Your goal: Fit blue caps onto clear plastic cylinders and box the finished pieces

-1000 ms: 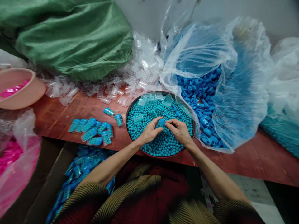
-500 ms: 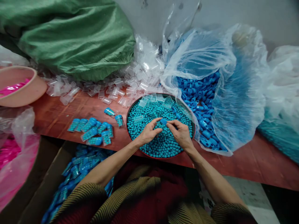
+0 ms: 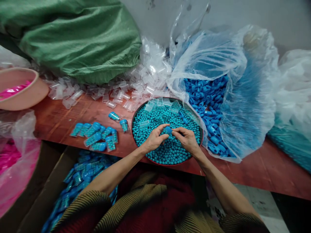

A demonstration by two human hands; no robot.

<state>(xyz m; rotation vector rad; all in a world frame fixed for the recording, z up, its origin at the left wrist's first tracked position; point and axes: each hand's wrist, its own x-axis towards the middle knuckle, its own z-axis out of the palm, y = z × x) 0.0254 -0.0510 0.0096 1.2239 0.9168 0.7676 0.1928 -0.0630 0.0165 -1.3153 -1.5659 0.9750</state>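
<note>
Over a round tray (image 3: 133,137) full of small teal beads (image 3: 173,155), my left hand (image 3: 156,139) is closed around a small container with a blue cap (image 3: 167,130). Fingers hide most of the container's body. My right hand (image 3: 186,137) has thumb and forefinger pinched at the right side of that cap. Clear containers (image 3: 174,106) lie on the beads near the tray's back rim. To the left on the red table, several filled, blue-capped containers (image 3: 93,139) lie in a loose group.
Clear containers (image 3: 145,77) are heaped behind the tray. An open plastic bag of blue caps (image 3: 213,97) stands right. Left are a green sack (image 3: 80,42) and pink bowl (image 3: 36,94); below, a box holds capped containers (image 3: 82,171).
The blue cap between my fingers has turned and now shows a rounder face, slightly lower and to the left. My right fingertips have shifted slightly left; my left hand has hardly moved.
</note>
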